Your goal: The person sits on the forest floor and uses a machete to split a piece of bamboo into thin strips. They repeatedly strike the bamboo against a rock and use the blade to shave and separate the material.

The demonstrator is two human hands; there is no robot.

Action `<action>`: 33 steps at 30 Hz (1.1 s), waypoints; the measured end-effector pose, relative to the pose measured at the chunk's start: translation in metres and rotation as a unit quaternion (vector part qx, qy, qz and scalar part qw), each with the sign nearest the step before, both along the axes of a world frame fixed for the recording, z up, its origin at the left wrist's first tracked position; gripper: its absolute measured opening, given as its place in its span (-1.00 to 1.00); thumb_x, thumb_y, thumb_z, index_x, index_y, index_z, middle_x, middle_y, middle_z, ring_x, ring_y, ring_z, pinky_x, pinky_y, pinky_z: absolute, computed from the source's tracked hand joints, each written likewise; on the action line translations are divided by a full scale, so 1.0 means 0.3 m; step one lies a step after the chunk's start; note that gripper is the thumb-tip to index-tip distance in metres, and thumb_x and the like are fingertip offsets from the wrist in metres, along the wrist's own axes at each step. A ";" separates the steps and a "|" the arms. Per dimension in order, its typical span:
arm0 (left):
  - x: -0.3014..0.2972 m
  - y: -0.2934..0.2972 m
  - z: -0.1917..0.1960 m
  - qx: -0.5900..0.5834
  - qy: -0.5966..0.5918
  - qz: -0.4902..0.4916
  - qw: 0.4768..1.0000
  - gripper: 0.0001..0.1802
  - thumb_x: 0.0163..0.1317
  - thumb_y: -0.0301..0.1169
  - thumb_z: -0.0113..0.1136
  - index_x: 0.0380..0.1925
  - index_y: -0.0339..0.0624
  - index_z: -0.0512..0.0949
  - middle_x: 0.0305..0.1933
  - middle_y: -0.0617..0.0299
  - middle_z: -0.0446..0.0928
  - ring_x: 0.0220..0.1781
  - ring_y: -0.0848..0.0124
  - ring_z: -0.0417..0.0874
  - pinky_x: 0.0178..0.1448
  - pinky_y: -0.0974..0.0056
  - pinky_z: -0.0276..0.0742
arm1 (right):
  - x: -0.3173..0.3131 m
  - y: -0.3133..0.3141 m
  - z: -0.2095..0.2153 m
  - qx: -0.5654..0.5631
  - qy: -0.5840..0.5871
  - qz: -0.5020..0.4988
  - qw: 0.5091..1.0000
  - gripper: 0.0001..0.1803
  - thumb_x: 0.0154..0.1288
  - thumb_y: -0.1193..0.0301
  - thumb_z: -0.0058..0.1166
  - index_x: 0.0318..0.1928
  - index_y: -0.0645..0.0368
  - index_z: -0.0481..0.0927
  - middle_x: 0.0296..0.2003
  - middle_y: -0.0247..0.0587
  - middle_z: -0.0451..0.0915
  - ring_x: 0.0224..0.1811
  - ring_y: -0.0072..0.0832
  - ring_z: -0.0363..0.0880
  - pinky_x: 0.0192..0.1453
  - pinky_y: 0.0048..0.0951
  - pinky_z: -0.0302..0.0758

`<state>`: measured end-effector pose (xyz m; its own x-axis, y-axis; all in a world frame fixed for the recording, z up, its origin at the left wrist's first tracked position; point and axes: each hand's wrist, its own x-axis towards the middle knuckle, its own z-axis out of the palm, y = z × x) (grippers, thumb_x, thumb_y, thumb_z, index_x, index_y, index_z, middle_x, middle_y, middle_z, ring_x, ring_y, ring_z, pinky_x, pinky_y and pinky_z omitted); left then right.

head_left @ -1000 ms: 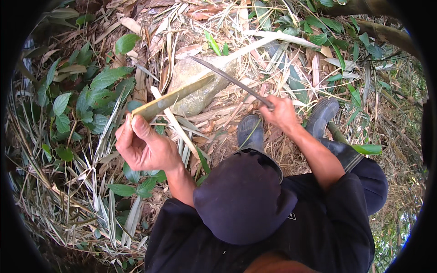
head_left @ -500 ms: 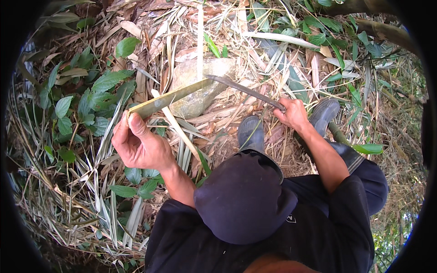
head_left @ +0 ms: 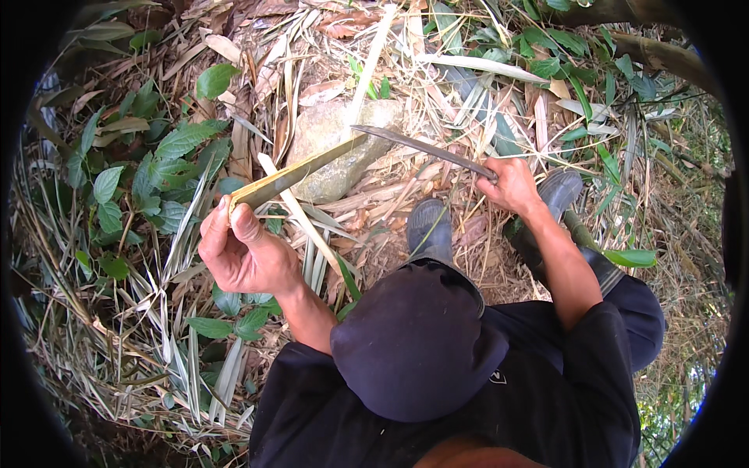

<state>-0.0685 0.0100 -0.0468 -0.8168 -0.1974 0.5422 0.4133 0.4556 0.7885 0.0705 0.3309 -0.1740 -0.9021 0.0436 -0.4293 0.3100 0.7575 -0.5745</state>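
Observation:
Between the thumb and fingers of my left hand [head_left: 251,251], I pinch one end of a split bamboo strip [head_left: 289,175], green on one side and yellow along its edge. The strip slopes up to the right, over a grey-brown rock [head_left: 331,181]. My right hand [head_left: 511,186] is closed round the handle end of a long, dark-bladed knife [head_left: 421,147]. Its blade tip meets the far end of the strip. From that meeting point a thin pale bamboo sliver [head_left: 373,58] runs up and away; whether it is still joined to the strip, I cannot tell.
Another pale bamboo piece [head_left: 300,217] passes beneath the held strip. Dry leaves and bamboo litter cover the ground. Green leafy plants [head_left: 168,168] grow at the left. My dark rubber boots [head_left: 429,230] stand close in front, and thick bamboo stems [head_left: 663,58] lie at the upper right.
My left hand has shifted slightly right with the strip, which has turned a little. The pale sliver's far end has swung right. My right hand has moved slightly right and up, levelling the knife a little.

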 end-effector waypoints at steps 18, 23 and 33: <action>-0.004 0.064 0.025 -0.058 0.032 -0.140 0.988 -0.77 0.29 -0.48 0.30 -0.12 -0.34 0.54 -0.27 -0.04 0.63 -0.29 0.18 0.71 -0.16 0.22 0.69 | -0.251 -0.125 0.210 0.061 -0.032 0.043 0.997 -0.71 0.16 0.17 0.30 -0.40 0.15 0.63 -0.61 -0.04 0.62 -0.51 -0.07 0.68 -0.36 -0.09 0.62; 0.004 0.102 0.038 -0.062 0.021 -0.152 0.986 -0.79 0.27 -0.53 0.30 -0.14 -0.35 0.55 -0.24 -0.04 0.63 -0.27 0.20 0.70 -0.16 0.23 0.68 | -0.342 -0.102 0.212 0.088 -0.043 -0.038 0.994 -0.69 0.19 0.19 0.25 -0.34 0.22 0.68 -0.56 0.11 0.64 -0.46 0.03 0.69 -0.31 -0.01 0.61; 0.036 0.055 0.035 -0.034 0.004 -0.135 0.990 -0.82 0.31 -0.51 0.26 -0.14 -0.33 0.55 -0.22 0.00 0.58 -0.21 0.28 0.65 -0.13 0.28 0.66 | -0.500 0.230 0.148 0.099 0.054 -0.243 0.964 -0.59 0.24 0.14 0.13 -0.35 0.31 0.67 -0.47 0.10 0.68 -0.51 -0.14 0.67 -0.36 -0.22 0.61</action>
<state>-0.0577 0.0265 -0.0364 -0.8308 0.0648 0.5528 0.5329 0.3791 0.7565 -0.0794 0.3998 -0.1296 -0.7933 0.5432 -0.2748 0.6025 0.6358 -0.4825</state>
